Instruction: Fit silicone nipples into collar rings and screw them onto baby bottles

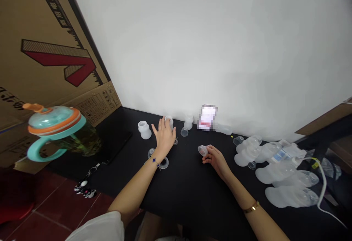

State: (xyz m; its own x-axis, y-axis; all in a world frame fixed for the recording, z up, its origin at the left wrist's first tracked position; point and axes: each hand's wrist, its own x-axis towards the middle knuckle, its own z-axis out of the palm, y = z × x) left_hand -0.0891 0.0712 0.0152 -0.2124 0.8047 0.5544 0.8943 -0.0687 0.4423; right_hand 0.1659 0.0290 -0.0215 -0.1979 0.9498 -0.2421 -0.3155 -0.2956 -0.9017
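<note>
You are pinching a clear cup (202,150) in your right grip (216,160) over the black desk (189,193) while your spread left grip (164,136) is touching a clear bottle neck (169,123); a careless sweep risks toppling the light clear pieces (188,122) nearby.

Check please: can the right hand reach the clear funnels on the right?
Likely yes: the right hand is close to the funnels, with nothing seen between, though it holds a small cup.
</note>
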